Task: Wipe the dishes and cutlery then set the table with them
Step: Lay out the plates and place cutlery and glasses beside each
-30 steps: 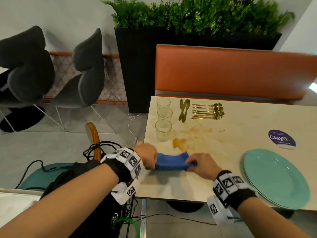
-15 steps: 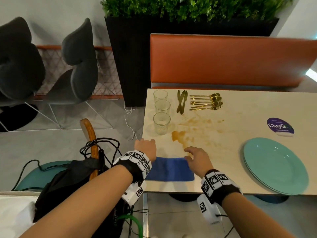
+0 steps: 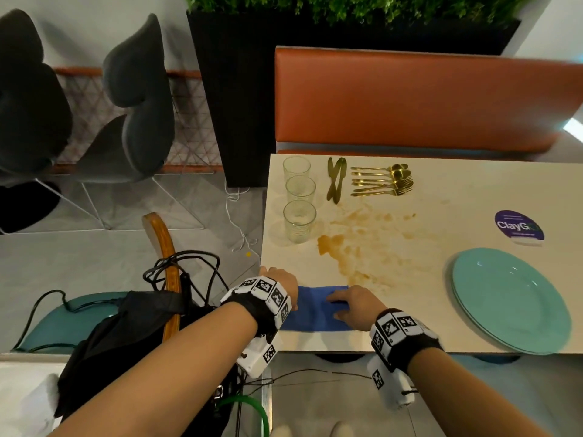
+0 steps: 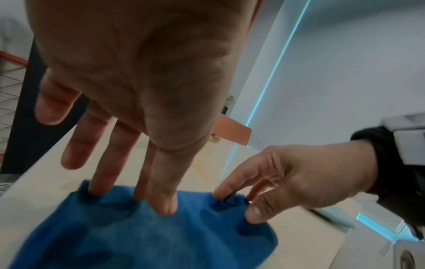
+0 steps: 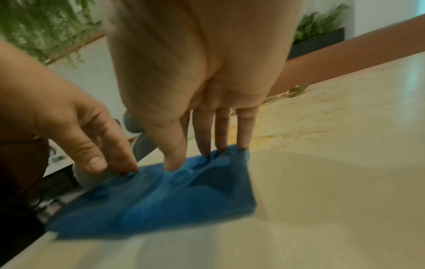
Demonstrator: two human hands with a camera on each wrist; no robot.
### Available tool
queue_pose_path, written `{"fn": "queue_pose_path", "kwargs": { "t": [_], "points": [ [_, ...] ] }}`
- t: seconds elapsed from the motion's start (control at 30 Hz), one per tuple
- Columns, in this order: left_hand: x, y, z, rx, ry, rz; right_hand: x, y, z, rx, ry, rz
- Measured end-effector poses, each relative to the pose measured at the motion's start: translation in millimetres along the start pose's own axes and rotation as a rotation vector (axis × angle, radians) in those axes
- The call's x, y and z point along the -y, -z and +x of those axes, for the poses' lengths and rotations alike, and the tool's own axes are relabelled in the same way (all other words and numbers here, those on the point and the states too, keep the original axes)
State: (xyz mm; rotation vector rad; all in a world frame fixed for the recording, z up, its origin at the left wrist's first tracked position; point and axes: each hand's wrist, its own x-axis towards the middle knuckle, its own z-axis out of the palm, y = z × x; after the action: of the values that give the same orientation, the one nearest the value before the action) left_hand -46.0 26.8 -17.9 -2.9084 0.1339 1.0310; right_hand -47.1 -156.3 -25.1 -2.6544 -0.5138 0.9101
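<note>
The blue cloth (image 3: 317,313) lies flat on the table (image 3: 441,203); my left hand (image 3: 280,283) and right hand (image 3: 355,305) press it with straight fingers.

Cloth (image 3: 317,313) lies flat on table (image 3: 441,190) at near left corner, just inside near edge. Left hand (image 3: 280,283) on cloth's left end, right hand (image 3: 353,307) on its right end, fingertips of both pressing down on it. Spill (image 3: 344,247) just behind cloth, spreading toward table middle. Three glasses (image 3: 299,198) in a row along left edge, behind spill. Knives (image 3: 336,179) right of glasses, then spoons and forks (image 3: 383,183) right of knives, maybe overlapping. Plates (image 3: 511,299) stacked at near right, well apart from cloth. Sticker (image 3: 519,229) behind plates. Bench (image 3: 410,99) behind table, planter (image 3: 239,105) at far left corner, chairs (image 3: 94,99) further left.
</note>
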Motion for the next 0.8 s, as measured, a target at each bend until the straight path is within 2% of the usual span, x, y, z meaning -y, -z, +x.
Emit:
{"fn": "queue_pose_path", "kwargs": {
  "t": [0.1,0.2,0.27,0.4,0.53,0.67,0.8],
  "points": [
    [-15.9,26.2,5.4,-0.036,0.005,-0.09,-15.7,21.2,-11.8,-0.162,-0.076,0.128],
    [-45.1,59.7,16.8,-0.035,-0.09,-0.231,-46.9,48.8,-27.3,-0.269,-0.189,0.192],
    [-73.2,81.2,26.3,-0.057,-0.175,-0.315,-76.7,67.9,-39.5,-0.344,-0.285,0.239],
    [-143.9,108.5,50.8,-0.058,-0.25,-0.456,-154.2,94.6,-63.5,-0.454,-0.508,0.299],
    [-217.2,121.6,78.4,-0.031,-0.278,-0.501,-239.9,109.3,-86.4,-0.457,-0.702,0.355],
    [-274.8,123.6,111.7,0.048,-0.224,-0.456,-311.1,111.8,-105.3,-0.461,-0.921,0.42],
    [-311.7,119.6,135.2,0.119,-0.151,-0.381,-356.0,105.6,-108.3,-0.353,-1.015,0.543]
  ]
}}
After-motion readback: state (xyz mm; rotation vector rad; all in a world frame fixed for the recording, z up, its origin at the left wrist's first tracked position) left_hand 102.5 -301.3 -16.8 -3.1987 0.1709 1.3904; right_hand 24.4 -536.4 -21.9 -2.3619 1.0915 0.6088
